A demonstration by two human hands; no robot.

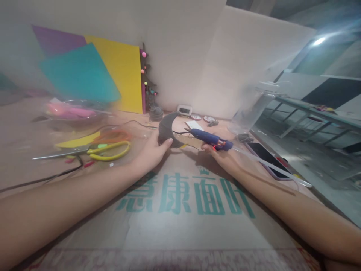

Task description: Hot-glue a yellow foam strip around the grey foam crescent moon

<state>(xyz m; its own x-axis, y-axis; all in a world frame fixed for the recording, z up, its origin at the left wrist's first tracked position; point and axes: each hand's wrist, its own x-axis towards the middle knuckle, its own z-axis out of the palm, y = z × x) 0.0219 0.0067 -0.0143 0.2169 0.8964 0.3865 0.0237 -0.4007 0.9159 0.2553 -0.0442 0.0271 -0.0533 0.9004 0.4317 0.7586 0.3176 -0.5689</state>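
A dark grey crescent shape [167, 127] stands upright in my left hand [153, 152], its thumb pressed against the lower part and the other fingers hidden behind it. My right hand [216, 152] is wrapped round a blue glue gun [204, 136], whose nozzle points left toward the crescent with a small gap between them. A long whitish glue stick [270, 164] sticks out of the gun's back end. Below both hands lies a sheet with large green characters [176, 194].
Yellow-handled scissors [109, 151] and a yellow piece [79, 141] lie at left, near a clear dish with pink items [75, 111]. A phone [269, 160] and a clear container [248, 109] are at right. Coloured sheets [81, 73] and a small display [184, 110] stand behind.
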